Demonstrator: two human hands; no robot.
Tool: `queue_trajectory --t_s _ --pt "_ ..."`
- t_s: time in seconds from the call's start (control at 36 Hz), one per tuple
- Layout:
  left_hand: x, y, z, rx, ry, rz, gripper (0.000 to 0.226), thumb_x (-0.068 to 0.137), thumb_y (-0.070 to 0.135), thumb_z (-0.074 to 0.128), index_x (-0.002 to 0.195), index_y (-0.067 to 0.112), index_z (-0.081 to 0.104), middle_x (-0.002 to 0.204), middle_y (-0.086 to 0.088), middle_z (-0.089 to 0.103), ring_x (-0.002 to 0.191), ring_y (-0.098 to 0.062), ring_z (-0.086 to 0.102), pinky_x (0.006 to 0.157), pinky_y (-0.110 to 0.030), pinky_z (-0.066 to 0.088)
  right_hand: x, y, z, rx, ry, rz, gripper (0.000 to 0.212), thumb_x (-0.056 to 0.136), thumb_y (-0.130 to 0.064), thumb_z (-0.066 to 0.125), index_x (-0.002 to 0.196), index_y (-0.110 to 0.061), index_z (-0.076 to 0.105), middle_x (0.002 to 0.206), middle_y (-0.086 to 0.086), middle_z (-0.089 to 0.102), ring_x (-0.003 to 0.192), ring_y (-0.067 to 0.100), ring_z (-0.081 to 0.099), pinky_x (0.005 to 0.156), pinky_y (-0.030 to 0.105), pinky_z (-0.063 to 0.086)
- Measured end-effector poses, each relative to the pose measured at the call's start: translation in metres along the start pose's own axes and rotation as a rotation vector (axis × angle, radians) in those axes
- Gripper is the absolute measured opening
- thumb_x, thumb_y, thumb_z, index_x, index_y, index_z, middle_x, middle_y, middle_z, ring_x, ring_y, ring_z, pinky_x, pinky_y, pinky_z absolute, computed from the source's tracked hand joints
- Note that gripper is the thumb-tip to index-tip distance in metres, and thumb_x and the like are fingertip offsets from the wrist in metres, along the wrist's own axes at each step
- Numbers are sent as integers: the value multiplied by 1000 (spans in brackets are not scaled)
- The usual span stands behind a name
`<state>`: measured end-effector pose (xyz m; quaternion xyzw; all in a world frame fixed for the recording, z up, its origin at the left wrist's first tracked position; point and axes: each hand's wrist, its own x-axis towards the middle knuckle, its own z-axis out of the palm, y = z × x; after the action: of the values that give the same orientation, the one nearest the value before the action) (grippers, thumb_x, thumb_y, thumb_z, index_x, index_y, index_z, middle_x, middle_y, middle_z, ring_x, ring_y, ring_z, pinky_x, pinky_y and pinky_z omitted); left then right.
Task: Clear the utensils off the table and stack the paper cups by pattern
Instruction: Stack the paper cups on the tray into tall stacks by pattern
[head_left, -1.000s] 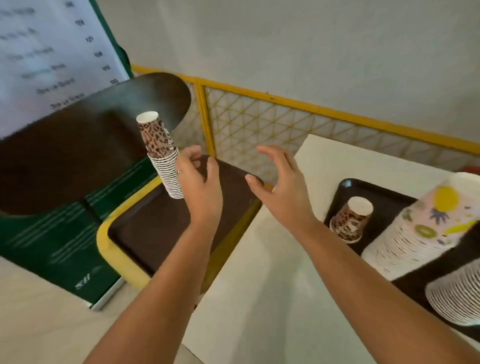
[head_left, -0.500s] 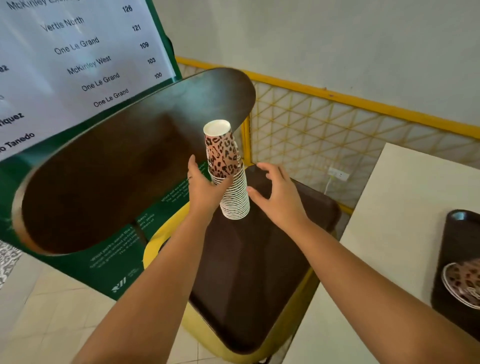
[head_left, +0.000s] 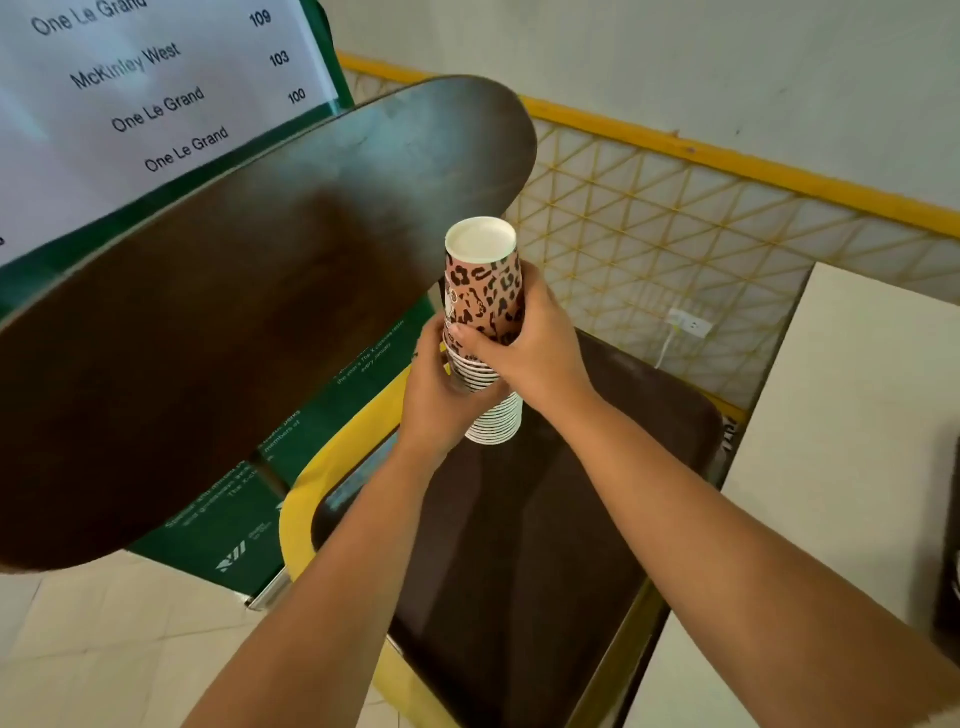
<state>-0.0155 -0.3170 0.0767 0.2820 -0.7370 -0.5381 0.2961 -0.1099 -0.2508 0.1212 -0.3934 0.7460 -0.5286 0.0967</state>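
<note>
Head view: both hands grip a stack of leopard-print paper cups (head_left: 485, 332), nested upside down with the top cup's white base uppermost, over a dark brown tray (head_left: 545, 545) resting on a yellow-rimmed stand (head_left: 298, 519). The left hand (head_left: 441, 395) wraps the ribbed column of rims at mid-stack; the right hand (head_left: 535, 338) closes around the printed wall of the top cup. Whether the lowest rim touches the tray cannot be told. The stack is probably light, yet thin-walled and easily crushed; nested cups can slide apart, so support is best taken low on the rims, with only gentle pressure above. A white table (head_left: 857, 415) lies right.
</note>
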Motion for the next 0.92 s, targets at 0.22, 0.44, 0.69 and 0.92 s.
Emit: queue_trajectory --t_s 0.22,0.44,0.69,0.92 --pt "-2 -34 15 95 -32 -89 112 55 27 92 145 19 26 147 0 34 134 -11 36 110 -38 39 -12 10 -12 -7 71 28 76 69 -34 79 130 -13 40 121 1 57 109 8 55 76 2 41" --pt "-7 -65 31 26 -43 -187 105 45 35 91 136 35 39 133 7 55 123 -14 53 100 -49 48 -31 13 -21 22 122 67 77 67 -36 79 131 -17 40 123 -3 56 111 4 53 85 5 42" --pt "-22 -35 37 -21 -38 -151 89 46 27 91 122 42 45 120 8 62 112 -11 59 90 -47 54 -50 -7 -46 67 132 71 81 65 -44 77 132 -20 39 122 -9 56 109 0 53 84 8 44" --pt "-65 9 69 -65 -188 -115 88 53 9 91 117 42 40 116 10 60 108 -6 58 87 -33 55 -88 -32 -104 34 148 76 84 62 -50 72 133 -25 36 123 -9 56 112 4 54 90 23 48"
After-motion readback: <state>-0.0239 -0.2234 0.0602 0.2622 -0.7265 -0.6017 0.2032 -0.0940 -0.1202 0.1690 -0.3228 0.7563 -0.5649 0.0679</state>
